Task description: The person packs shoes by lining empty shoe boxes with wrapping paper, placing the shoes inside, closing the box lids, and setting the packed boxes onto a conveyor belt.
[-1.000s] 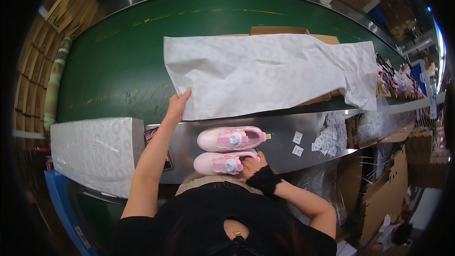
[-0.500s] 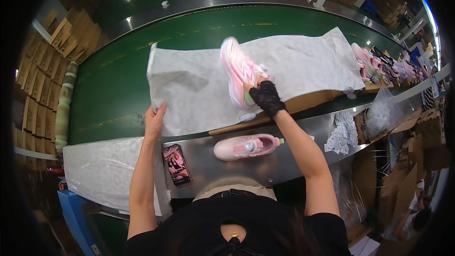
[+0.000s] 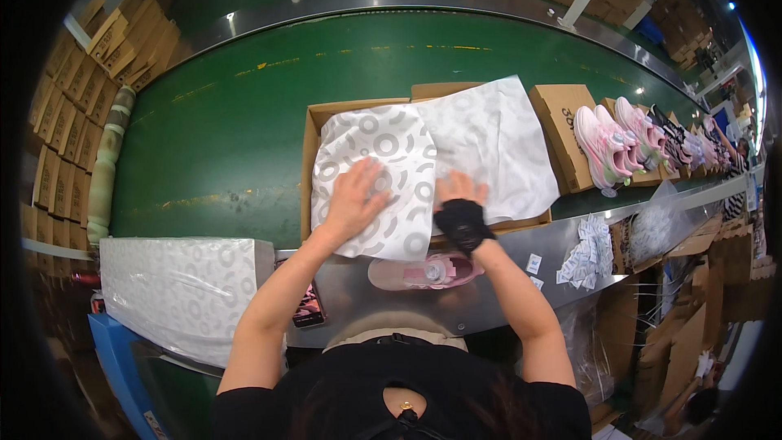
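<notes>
Patterned tissue paper [image 3: 403,167] under two hands, in an open cardboard box [image 3: 310,171] on a green conveyor belt [image 3: 204,155].
Stacked cartons [image 3: 67,147] line the room's left side; a row of sneakers [image 3: 607,151] recedes along the belt at right; a pink sneaker [image 3: 407,275] lies on the near steel ledge [image 3: 350,297], partly beneath the paper's edge. The left hand [image 3: 354,200] lies palm down, fingers apart; the black-gloved right hand [image 3: 461,208] is also palm down, blurred fingers spread, neither clamped on anything.
</notes>
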A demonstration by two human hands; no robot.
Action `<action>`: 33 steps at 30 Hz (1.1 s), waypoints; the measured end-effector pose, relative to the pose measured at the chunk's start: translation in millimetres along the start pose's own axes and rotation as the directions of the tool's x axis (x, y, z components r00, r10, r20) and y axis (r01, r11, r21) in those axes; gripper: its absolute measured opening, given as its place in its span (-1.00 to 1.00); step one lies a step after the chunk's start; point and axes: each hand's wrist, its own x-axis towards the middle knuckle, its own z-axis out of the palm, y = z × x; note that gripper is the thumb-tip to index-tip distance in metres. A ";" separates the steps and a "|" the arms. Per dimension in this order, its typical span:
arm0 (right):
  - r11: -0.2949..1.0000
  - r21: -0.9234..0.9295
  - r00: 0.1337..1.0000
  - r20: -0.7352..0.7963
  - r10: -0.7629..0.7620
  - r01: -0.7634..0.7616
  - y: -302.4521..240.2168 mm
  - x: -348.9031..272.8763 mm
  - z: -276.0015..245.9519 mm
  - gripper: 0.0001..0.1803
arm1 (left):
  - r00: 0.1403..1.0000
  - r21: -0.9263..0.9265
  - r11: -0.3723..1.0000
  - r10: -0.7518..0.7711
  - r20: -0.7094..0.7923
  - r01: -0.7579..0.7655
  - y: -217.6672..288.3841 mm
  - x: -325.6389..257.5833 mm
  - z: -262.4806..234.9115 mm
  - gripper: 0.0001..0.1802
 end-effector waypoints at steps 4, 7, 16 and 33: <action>0.927 0.301 0.958 0.239 0.155 -0.225 52.1 -43.6 13.7 -0.45 | 0.919 0.142 0.971 0.125 0.374 -0.190 2.8 -6.3 30.4 -0.34; 0.925 0.380 0.994 -0.108 0.028 0.016 57.1 -78.2 31.1 -0.60 | 0.910 0.612 0.785 -0.177 0.376 -0.100 -30.7 12.6 35.6 -0.17; 0.954 0.103 0.951 -0.158 -0.265 0.282 14.8 -144.0 31.4 -0.63 | 0.886 0.019 0.994 0.089 0.455 -0.110 1.6 -17.0 10.2 -0.30; 0.758 0.172 0.585 -0.747 -0.315 0.629 -64.1 -103.7 -138.9 -0.88 | 0.928 -0.631 0.692 -0.349 0.134 0.351 50.8 -73.7 -106.6 -0.32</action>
